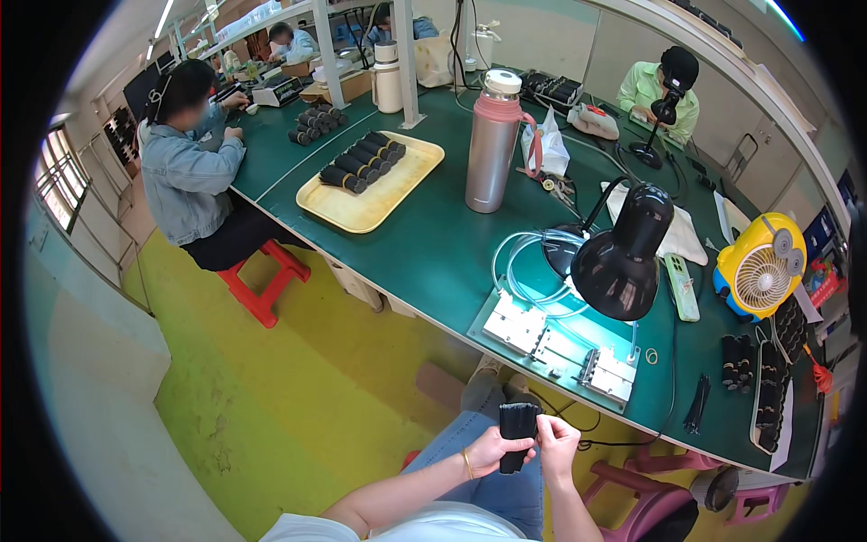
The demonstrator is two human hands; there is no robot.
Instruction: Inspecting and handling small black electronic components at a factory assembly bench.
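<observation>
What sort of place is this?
Probably a small assembly workshop: co-workers sit at a long green workbench, a black desk lamp shines on a metal fixture, and short black bundles lie in a row on a yellow tray.

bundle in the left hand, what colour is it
The bundle in the left hand is black, seen best in the head view.

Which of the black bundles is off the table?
The bundle held in the left hand, with the right hand at its right side; the other visible bundles lie on the table or trays.
</observation>
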